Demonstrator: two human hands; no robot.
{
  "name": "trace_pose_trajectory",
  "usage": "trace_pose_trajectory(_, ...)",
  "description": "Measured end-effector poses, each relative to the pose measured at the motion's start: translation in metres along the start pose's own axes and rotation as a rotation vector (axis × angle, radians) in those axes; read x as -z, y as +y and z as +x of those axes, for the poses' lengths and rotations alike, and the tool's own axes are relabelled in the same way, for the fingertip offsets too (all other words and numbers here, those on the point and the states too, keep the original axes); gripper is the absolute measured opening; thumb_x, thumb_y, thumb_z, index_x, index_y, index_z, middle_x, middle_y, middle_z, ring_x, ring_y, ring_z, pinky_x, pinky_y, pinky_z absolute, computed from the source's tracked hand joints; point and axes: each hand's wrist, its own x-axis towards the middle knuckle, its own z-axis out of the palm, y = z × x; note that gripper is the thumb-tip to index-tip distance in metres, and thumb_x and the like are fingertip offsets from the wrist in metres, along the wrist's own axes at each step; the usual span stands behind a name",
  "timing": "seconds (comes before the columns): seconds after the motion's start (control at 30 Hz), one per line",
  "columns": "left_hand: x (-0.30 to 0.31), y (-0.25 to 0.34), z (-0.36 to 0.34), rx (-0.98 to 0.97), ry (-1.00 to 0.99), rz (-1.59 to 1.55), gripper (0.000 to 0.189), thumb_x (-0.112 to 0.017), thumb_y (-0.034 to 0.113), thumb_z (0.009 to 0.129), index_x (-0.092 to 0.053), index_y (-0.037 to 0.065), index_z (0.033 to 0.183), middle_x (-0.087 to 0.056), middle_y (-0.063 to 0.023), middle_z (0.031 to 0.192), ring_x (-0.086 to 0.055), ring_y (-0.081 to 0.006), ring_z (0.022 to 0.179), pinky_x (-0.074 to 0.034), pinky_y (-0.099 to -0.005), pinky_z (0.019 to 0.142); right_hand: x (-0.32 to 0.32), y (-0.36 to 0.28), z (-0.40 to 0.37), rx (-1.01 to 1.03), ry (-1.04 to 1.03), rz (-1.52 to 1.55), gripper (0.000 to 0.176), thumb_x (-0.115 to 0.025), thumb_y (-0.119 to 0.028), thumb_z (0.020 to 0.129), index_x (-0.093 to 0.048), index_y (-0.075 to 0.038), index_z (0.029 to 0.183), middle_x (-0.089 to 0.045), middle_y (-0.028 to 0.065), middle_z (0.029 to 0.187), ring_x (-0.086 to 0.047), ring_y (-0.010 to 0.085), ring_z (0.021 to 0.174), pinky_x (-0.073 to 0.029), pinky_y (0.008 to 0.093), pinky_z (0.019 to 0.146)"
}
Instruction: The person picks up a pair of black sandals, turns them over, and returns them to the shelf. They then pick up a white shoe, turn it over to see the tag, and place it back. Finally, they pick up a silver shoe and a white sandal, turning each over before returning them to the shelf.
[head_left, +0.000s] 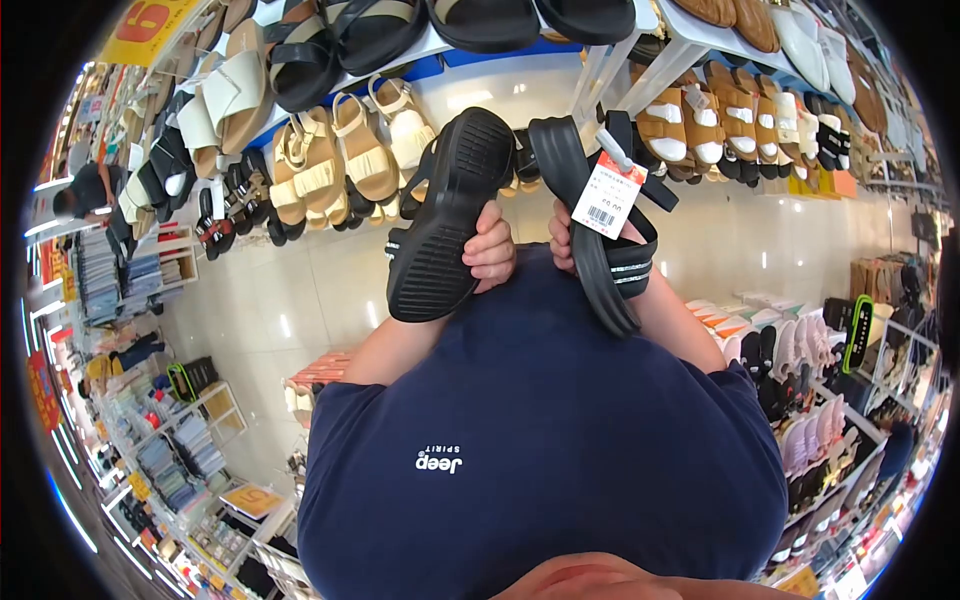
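A black sandal (450, 215) is gripped in my left hand (490, 250), its ridged sole turned up toward me. The fingers wrap over the edge of the sole near its middle. My right hand (562, 238) grips a matching black sandal (598, 285), tilted on its side so its thick sole edge and straps show. A shiny striped trim runs along one strap. From this sandal hangs a white and red price tag (608, 203) with a barcode, covering part of my right hand. Both sandals are held up side by side in front of my chest, slightly apart.
Ahead, a shelf carries black sandals (375, 35), with beige sandals (365, 150) and brown sandals (740, 115) lower down. Pink shoes (800, 345) fill racks at the right. Folded goods (100, 275) stand at the left, near another person (90, 190).
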Motion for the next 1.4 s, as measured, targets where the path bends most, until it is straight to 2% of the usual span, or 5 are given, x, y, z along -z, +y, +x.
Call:
trace_pose_trajectory(0.13,0.018,-0.017,0.020,0.042,-0.084,-0.024,0.013,-0.052,0.012,0.095,-0.051,0.003,0.085,-0.059,-0.0034,0.067,-0.061,-0.0118,0.058,-0.052,-0.0252,0.053,0.001,-0.025,-0.012,-0.150,-0.084,0.036,0.040,-0.056,-0.044,0.088,-0.046,-0.006,0.087,-0.050,0.0067,0.075,-0.047,0.0144,0.064,-0.037,0.0257,0.057)
trace_pose_trajectory(0.27,0.037,-0.030,0.038,0.141,-0.300,-0.026,0.012,-0.055,0.010,0.093,-0.054,0.001,0.086,-0.064,-0.0073,0.072,-0.064,-0.0148,0.061,-0.054,-0.0264,0.055,0.011,-0.042,-0.013,-0.254,-0.497,0.263,0.031,-0.060,-0.033,0.089,-0.048,-0.006,0.080,-0.049,0.0017,0.059,-0.045,0.0116,0.046,-0.037,0.0225,0.044)
trace_pose_trajectory(0.73,0.022,-0.024,0.050,0.204,-0.220,0.100,0.031,-0.052,0.031,0.094,-0.055,0.003,0.081,-0.059,-0.0026,0.062,-0.057,-0.0115,0.050,-0.047,-0.0244,0.047,0.017,-0.048,-0.002,-0.195,-0.828,0.388,0.031,-0.069,-0.033,0.083,-0.055,-0.006,0.080,-0.062,0.0035,0.064,-0.060,0.0127,0.053,-0.046,0.0234,0.048)
trace_pose_trajectory(1.13,0.037,-0.035,0.062,0.242,-0.292,0.211,0.041,-0.055,0.041,0.091,-0.057,0.000,0.088,-0.059,-0.0050,0.061,-0.055,-0.0133,0.047,-0.044,-0.0252,0.044,0.016,-0.061,-0.016,-0.154,-0.808,0.196,0.040,-0.064,-0.041,0.086,-0.052,-0.003,0.082,-0.058,0.0068,0.067,-0.056,0.0183,0.055,-0.043,0.0277,0.049)
trace_pose_trajectory(1.4,0.045,-0.037,0.058,0.117,-0.092,0.549,0.045,-0.057,0.041,0.090,-0.056,-0.003,0.094,-0.059,-0.0107,0.071,-0.054,-0.0215,0.059,-0.042,-0.0329,0.054,0.027,-0.059,-0.035,0.018,-0.402,-0.099,0.056,-0.046,-0.058,0.091,-0.045,-0.004,0.082,-0.048,0.0076,0.064,-0.046,0.0168,0.054,-0.035,0.0280,0.052)
